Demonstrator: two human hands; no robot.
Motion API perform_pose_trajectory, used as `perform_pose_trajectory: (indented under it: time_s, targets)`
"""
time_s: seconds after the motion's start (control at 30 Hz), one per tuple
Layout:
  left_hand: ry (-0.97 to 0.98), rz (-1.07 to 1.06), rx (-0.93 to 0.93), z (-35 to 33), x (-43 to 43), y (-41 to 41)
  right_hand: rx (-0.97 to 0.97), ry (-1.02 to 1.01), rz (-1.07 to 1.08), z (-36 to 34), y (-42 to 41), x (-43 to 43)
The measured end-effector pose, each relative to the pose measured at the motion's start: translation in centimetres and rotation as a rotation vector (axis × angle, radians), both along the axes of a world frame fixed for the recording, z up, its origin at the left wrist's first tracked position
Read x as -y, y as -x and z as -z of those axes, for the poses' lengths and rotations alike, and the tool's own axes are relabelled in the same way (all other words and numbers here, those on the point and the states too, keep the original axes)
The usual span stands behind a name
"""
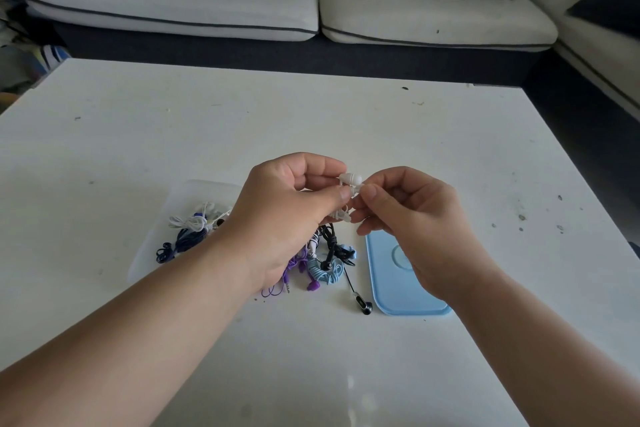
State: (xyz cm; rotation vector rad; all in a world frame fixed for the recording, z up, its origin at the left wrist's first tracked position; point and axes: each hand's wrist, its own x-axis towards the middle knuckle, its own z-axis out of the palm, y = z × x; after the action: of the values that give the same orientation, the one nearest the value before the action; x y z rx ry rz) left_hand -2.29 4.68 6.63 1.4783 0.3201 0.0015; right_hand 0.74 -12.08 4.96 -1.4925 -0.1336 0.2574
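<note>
- a white earphone set (350, 179) is held in the air above the white table (242, 121), between both hands and over a loose pile of earphones (322, 263).
- the left hand (287, 215) is seen with its fingers curled, thumb and forefinger pinched on the white bud and its cord; more white cord is tucked below its fingers.
- the right hand (415, 218) is likewise curled, thumb and forefinger pinched on the same set, just beside the left thumb.
- the step is judged to be the tidying of this one cord; whether a loop is being wound or freed cannot be told.
- the bud should be fixed by one hand while the cord is led by the other, so that loops are laid evenly and no strain is put on the joint at the bud.
- the hanging cord is best lifted off the purple, light-blue and black sets below, so that nothing is snagged.
- once bundled, the set could be laid in the clear box (194, 187) at the left, where white and dark-blue sets are seen; the blue lid (398, 295) lies flat at the right.
</note>
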Motion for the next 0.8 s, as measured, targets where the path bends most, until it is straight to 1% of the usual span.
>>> perform_pose_trajectory:
  time_s: [0.13, 0.27, 0.5, 0.67, 0.8]
  targets:
    - [0.059, -0.034, -0.015, 0.11, 0.11, -0.06, 0.04, 0.034, 0.017, 0.09, 0.15, -0.24]
    - [0.119, -0.027, -0.028, 0.1, 0.2, -0.14, 0.035, 0.027, 0.04, 0.21, 0.23, -0.39]
    - [0.095, -0.024, -0.02, 0.25, 0.25, -0.16, -0.018, 0.037, 0.091, 0.36, 0.51, -0.8]
    - [0.086, -0.043, 0.004, 0.07, 0.18, -0.17, 0.005, 0.026, 0.11, 0.07, 0.58, -0.85]
    - [0.118, -0.061, -0.006, -0.07, 0.06, -0.18, 0.036, 0.078, 0.123, -0.09, 0.55, -0.66]
